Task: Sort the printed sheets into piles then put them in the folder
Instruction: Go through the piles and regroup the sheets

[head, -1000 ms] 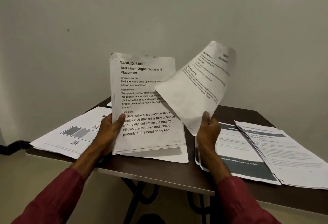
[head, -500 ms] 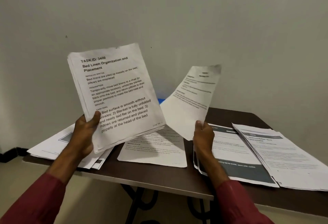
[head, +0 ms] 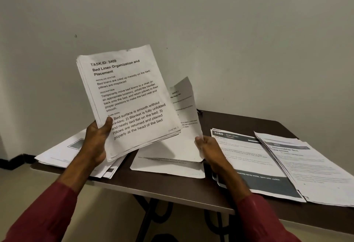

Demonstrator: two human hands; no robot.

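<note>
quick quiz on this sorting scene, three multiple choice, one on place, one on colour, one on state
1. On the table, where is the 3080 pile? A) far left end B) just right of the right hand C) back corner
2. Colour of the sleeves? A) dark red B) blue C) white
3. The left hand? A) lies flat B) hangs empty C) grips a stack of sheets
Answers: 1 B, it lies beside that hand; 2 A, both forearms wear dark red; 3 C, it clasps the stack's lower edge.
</note>
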